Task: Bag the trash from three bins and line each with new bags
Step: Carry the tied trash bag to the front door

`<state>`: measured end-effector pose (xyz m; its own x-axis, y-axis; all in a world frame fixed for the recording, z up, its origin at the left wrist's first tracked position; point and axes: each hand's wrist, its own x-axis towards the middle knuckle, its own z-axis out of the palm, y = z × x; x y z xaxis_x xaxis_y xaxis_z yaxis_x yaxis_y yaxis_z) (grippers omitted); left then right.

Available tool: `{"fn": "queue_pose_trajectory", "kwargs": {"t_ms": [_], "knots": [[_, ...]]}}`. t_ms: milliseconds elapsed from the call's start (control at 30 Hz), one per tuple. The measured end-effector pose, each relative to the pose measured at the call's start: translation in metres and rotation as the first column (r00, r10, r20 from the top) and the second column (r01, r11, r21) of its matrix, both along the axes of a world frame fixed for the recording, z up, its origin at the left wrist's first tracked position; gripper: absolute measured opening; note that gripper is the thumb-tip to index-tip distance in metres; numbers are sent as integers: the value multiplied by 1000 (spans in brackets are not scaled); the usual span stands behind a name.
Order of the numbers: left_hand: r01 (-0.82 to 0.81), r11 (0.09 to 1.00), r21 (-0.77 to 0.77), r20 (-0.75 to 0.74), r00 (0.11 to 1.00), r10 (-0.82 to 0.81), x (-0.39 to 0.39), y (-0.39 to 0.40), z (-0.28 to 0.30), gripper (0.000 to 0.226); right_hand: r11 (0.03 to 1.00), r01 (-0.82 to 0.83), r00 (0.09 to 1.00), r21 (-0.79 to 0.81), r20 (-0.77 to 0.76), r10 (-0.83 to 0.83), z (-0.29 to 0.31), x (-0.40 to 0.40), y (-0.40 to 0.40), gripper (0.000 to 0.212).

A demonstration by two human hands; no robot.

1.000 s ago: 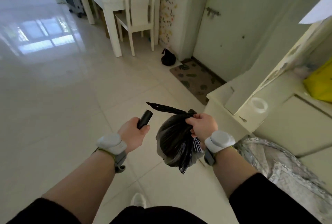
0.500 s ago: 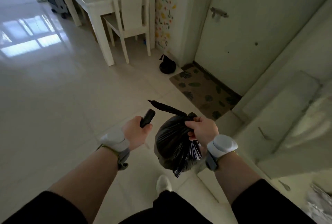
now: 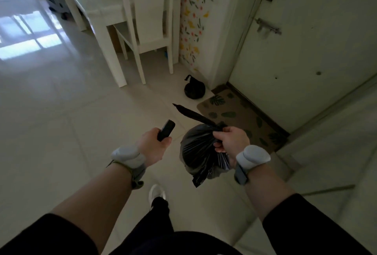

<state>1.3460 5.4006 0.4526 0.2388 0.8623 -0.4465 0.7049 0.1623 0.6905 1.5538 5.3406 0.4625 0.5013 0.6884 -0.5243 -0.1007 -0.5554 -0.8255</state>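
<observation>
My right hand (image 3: 230, 142) grips the knotted neck of a full black trash bag (image 3: 199, 152), which hangs in the air over the tiled floor with its tied tail sticking up to the left. My left hand (image 3: 153, 146) holds a black roll of bags (image 3: 166, 130), its end poking out past my fingers. A second tied black trash bag (image 3: 194, 89) sits on the floor by the corner of the flowered wall, just left of the doormat. No bin is in view.
A leaf-patterned doormat (image 3: 238, 117) lies before a closed white door (image 3: 302, 50) on the right. A white chair (image 3: 146, 24) and white table (image 3: 102, 7) stand at the back. My shoe (image 3: 156, 193) is on the pale floor tiles.
I have walked forward toward the door; the mat and the bag on the floor are closer, and the cabinet at the right has left the view. Both hands keep their grips.
</observation>
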Motion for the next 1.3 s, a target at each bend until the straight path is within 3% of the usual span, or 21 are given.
{"fn": "queue_pose_trajectory", "kwargs": {"t_ms": [367, 733, 1067, 1133, 1233, 1300], "knots": [[131, 991, -27, -62, 989, -133, 44, 266, -4, 22, 983, 171, 985, -61, -14, -172, -21, 52, 220, 16], [91, 992, -89, -127, 987, -102, 132, 447, -47, 20, 975, 138, 973, -173, -159, -166, -72, 127, 404, 5], [167, 969, -184, -174, 964, -199, 205, 599, -81, 21, 956, 133, 958, -262, -215, -192, -114, 184, 558, 21], [205, 954, -220, -170, 955, -244, 218, 639, -99, 22, 937, 173, 948, -304, -205, -242, -136, 196, 594, 19], [208, 948, -240, -157, 956, -250, 229, 686, -118, 21, 929, 131, 978, -345, -108, -178, -166, 209, 635, 10], [231, 948, -220, -164, 949, -269, 232, 709, -126, 21, 909, 88, 992, -408, -44, -116, -179, 213, 656, 31]]}}
